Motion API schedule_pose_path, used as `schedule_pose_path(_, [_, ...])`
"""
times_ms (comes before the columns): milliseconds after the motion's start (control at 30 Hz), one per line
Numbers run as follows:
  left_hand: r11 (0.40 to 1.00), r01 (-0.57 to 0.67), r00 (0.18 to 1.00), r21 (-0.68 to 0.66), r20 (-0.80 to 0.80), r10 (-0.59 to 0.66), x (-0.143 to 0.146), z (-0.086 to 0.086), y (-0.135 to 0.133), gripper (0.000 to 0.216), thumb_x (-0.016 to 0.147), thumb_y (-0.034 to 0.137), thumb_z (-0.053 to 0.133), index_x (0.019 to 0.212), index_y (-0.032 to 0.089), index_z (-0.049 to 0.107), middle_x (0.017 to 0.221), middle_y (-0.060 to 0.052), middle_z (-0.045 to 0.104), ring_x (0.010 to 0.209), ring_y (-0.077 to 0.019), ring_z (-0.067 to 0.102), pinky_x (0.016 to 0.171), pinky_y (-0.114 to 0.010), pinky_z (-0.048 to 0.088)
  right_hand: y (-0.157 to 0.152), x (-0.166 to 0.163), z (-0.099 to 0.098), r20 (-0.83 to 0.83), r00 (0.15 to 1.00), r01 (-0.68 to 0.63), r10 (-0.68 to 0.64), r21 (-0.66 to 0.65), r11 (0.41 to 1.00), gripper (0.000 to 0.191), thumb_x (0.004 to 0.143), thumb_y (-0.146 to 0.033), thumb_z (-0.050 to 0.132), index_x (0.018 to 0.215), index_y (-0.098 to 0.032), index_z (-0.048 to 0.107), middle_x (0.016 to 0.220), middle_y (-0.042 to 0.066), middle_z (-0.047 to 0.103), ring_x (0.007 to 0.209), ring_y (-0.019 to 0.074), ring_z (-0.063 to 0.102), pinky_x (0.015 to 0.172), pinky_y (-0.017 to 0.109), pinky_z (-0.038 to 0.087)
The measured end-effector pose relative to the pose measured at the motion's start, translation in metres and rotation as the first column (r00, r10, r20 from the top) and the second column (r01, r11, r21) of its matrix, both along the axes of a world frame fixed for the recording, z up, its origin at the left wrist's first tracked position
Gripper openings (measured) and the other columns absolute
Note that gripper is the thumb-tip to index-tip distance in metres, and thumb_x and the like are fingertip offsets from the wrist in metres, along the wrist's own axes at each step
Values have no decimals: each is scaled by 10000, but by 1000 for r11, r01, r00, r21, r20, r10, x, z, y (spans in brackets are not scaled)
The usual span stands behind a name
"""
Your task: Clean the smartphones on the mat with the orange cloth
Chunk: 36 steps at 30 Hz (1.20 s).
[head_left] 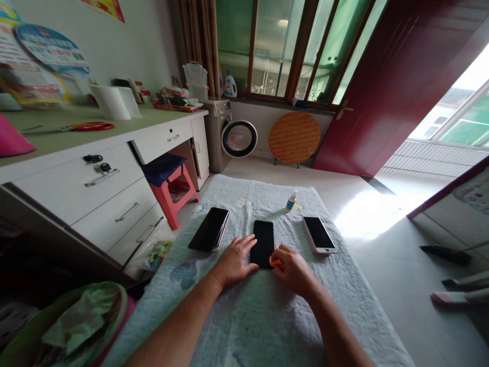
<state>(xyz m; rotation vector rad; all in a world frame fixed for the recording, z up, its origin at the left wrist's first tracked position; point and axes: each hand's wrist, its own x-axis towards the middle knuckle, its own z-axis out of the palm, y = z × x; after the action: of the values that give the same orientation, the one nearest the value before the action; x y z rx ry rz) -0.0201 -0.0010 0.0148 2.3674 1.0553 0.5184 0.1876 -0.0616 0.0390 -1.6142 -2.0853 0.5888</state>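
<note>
A black smartphone [263, 239] lies face up on the cloth-covered table, its screen dark. My left hand [236, 257] rests at its left side, fingers stretched out, with fingertips against the edge and the thumb near the lower left corner. Closed around a small orange cloth-like piece [275, 262], my right hand [292, 267] presses at the phone's lower right. My fingers hide most of that piece. To the left lies a stack of dark phones [210, 228]. A white-framed phone [319, 234], apparently stacked too, sits on the right. Behind stands a small spray bottle [291, 202].
A quilted light-blue cover [244, 321] drapes the table. At left are a desk [153, 125] with drawers, a red stool [173, 196] and a bin [118, 311] holding wrappers. A washing machine [217, 137] with its door open and a round wooden tabletop [294, 136] stand beyond.
</note>
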Motion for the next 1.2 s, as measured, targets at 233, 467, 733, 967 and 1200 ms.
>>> schedule_pose_path(233, [1000,3,1000,8,-3,-3,1,0,1,604,757,346,669,1320,222,493,1437,-100,444,1315,-276,409,1100,-451,299,1,-12,-3,68,997,-32,31,11,999,160,758,-73,514,793,-197,609,831,21,556,770,138,510,705,233,368])
schedule_pose_path(467, [998,48,998,-33,-33,-49,-1,3,7,425,896,252,441,1315,204,493,1443,-83,440,1340,-208,382,1120,-412,268,-2,-29,-3,79,994,-85,78,82,993,178,879,-161,455,787,-198,602,831,6,505,694,96,482,640,203,332])
schedule_pose_path(733, [1000,23,999,-18,-22,-24,0,2,6,438,863,191,473,1300,201,508,1432,-73,453,1308,-212,421,1119,-398,281,-7,-13,8,24,992,-119,121,-67,991,181,707,-57,511,773,-189,618,804,2,550,712,107,516,634,202,346])
schedule_pose_path(967, [999,20,999,-31,-48,-21,1,2,6,433,877,200,478,1309,185,501,1447,-83,432,1326,-212,395,1132,-405,255,-7,-27,0,93,990,-102,107,-59,993,145,818,-127,502,833,-197,628,851,2,556,684,92,522,599,203,321])
schedule_pose_path(1200, [999,22,994,-26,-105,-24,2,5,7,422,888,202,470,1308,185,502,1451,-87,425,1321,-221,400,1119,-401,279,-2,-52,-10,219,973,-92,76,64,994,146,912,-193,456,883,-193,599,871,12,556,684,99,518,571,223,278])
